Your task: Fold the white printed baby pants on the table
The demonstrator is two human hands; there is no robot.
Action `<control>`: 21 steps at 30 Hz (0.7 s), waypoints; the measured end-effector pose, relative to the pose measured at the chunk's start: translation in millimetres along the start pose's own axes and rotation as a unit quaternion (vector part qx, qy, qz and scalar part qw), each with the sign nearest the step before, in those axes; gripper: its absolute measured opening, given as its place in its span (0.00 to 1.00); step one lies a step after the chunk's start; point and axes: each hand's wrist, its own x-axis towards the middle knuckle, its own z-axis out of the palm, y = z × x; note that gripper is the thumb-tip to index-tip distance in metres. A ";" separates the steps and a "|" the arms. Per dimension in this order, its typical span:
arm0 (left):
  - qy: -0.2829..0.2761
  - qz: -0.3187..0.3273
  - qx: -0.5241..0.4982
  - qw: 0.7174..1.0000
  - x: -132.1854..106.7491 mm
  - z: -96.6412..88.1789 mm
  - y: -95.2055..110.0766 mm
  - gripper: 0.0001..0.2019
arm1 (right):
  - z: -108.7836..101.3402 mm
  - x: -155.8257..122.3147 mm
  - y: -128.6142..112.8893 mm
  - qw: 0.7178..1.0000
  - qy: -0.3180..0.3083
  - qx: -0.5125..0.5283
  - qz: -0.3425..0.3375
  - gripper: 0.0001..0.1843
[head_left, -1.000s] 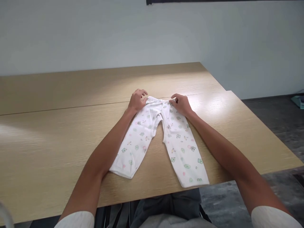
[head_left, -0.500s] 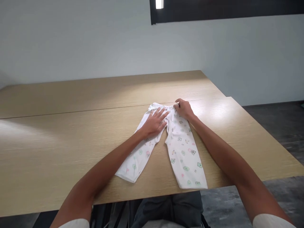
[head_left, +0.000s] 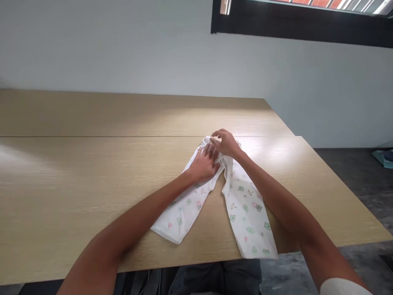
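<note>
A small pair of white baby trousers point(head_left: 245, 209) with green and pink prints lies spread on the wooden table point(head_left: 92, 176), legs pointing towards me. My left hand point(head_left: 205, 163) lies flat on the seat of the trousers, fingers stretched out. My right hand point(head_left: 226, 142) pinches the waistband at its right side and has drawn it leftwards, over towards my left fingers. The waistband is bunched under both hands.
The table's front edge runs just below the trouser cuffs, and its right corner lies near my right arm. A pale wall stands behind, with a dark window frame point(head_left: 301, 24) above. Grey floor and a teal object point(head_left: 384, 156) show at the right.
My left hand left the waistband's left corner and laid itself flat on the seat. My right hand has pulled the waistband's right side leftwards. The camera view has tilted up.
</note>
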 end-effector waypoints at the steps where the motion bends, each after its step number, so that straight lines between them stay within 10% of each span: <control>1: 0.003 -0.002 -0.003 1.000 0.1 -0.2 0.2 0.30 | 8.6 7.8 -1.4 0.999 -0.013 0.022 0.029 0.10; 7: -0.002 -0.031 0.004 1.000 -4.3 0.9 7.3 0.31 | 41.1 26.9 8.4 0.993 -0.007 0.038 0.109 0.13; 21: 0.030 -0.017 0.004 0.999 -6.5 -4.9 -2.2 0.25 | 44.2 28.6 10.8 0.993 0.027 0.051 0.105 0.07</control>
